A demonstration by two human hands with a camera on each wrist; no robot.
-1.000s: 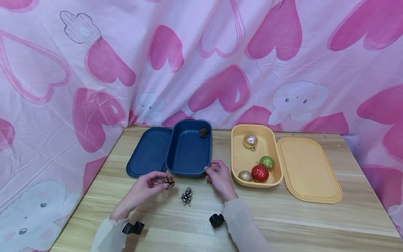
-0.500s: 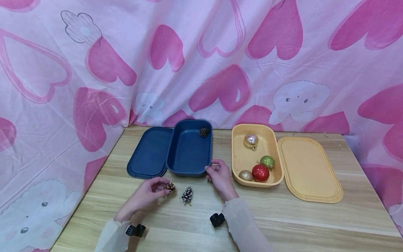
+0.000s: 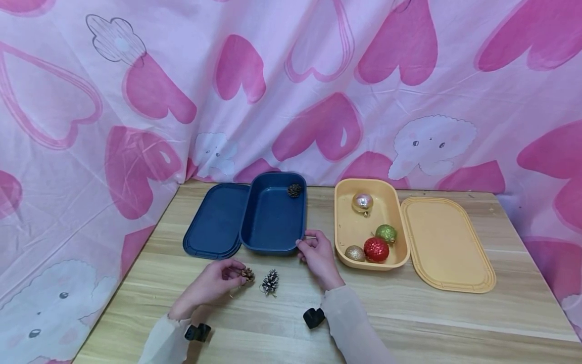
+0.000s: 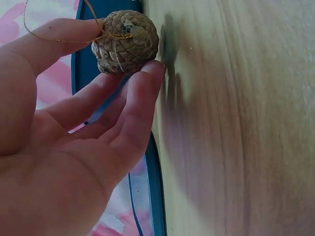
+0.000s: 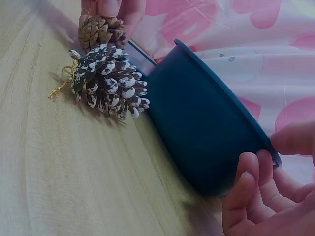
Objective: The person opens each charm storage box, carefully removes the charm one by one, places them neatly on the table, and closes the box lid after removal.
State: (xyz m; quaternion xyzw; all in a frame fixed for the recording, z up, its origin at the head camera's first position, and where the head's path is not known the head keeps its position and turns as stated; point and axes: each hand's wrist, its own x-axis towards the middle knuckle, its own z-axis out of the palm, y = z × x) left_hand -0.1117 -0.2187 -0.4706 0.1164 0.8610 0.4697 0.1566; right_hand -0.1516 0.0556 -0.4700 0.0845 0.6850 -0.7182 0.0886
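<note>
A brown pine cone (image 3: 247, 274) with a gold string is pinched between the thumb and fingers of my left hand (image 3: 209, 284); the left wrist view shows its scaly base (image 4: 125, 44) close up, near the wood tabletop. Just right of it lies a white-tipped pine cone (image 3: 270, 282), its gold loop (image 5: 61, 88) showing in the right wrist view. My right hand (image 3: 320, 258) holds the rim of the blue box (image 3: 273, 217) at its near right corner, thumb over the edge and fingers against the outer wall. Inside that box, a dark pine cone (image 3: 294, 190) sits at the far right corner.
The blue lid (image 3: 215, 220) lies left of the blue box. To the right, a yellow box (image 3: 359, 227) contains several baubles, among them a red one (image 3: 376, 249) and a green one (image 3: 386, 233). Its yellow lid (image 3: 447, 245) is beside it. A pink curtain (image 3: 313, 126) hangs behind the table.
Carrying the brown pine cone, my left hand has come down and slightly right, away from the blue box and closer beside the white-tipped cone. The right hand stays at the box corner.
</note>
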